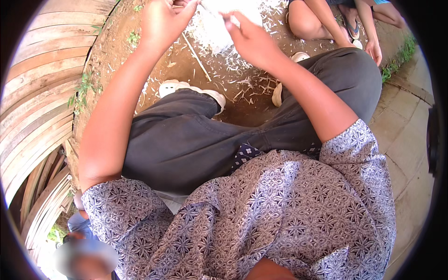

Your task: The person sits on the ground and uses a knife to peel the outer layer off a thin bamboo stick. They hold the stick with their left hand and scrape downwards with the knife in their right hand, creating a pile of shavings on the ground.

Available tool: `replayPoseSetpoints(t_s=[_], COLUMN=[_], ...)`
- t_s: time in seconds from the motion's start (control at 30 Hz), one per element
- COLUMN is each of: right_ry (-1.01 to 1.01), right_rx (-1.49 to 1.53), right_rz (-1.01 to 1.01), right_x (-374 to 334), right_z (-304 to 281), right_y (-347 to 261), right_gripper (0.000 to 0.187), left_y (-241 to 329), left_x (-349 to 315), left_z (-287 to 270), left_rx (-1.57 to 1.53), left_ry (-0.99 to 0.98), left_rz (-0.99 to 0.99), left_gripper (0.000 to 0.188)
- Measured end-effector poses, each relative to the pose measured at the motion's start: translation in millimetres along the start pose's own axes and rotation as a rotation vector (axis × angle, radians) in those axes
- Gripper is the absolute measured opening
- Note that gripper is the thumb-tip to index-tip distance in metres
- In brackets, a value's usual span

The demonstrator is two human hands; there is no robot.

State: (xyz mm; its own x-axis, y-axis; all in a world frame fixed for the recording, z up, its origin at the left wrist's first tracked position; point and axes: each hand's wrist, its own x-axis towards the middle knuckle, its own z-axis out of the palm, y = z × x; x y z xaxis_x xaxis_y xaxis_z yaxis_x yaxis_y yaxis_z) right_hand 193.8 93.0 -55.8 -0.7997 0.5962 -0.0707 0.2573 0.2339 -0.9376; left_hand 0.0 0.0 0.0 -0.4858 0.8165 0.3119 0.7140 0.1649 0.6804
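Fingers (pixel 189 9) of our left hand (pixel 164 18) are apparently pinching a slim, pale, wood-like strip (pixel 211 8) reaching toward our right hand (pixel 252 41), whose grip we cannot tell, and we are judging the strip light, springy, snappable, best held near its ends.

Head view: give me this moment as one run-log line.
left hand: at picture's top edge | right hand: above pale shavings | grip: unclear | thin stick: on dirt ground
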Motion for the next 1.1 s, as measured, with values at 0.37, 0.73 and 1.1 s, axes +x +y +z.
replayPoseSetpoints(t_s=[0.37,0.73,1.1], right_ry=[0.085,0.09,0.066], right_rx=[0.025,-0.076,0.006], right_rz=[-0.106,-0.124,-0.108], right_x=[2.2,-3.8,-3.0], right_z=[1.6,-4.9,-8.1], right_y=[3.4,-39.0,-44.9], right_gripper=[0.036,0.032,0.039], left_y=[-2.4,2.7,0.0], left_x=[0.4,-2.0,-6.2], left_z=[2.1,4.3,0.0], left_rx=[-0.003,0.019,-0.001], left_ry=[-0.029,-0.025,0.013], left_rz=[0.043,0.076,0.026], left_gripper=[0.009,0.01,0.008])
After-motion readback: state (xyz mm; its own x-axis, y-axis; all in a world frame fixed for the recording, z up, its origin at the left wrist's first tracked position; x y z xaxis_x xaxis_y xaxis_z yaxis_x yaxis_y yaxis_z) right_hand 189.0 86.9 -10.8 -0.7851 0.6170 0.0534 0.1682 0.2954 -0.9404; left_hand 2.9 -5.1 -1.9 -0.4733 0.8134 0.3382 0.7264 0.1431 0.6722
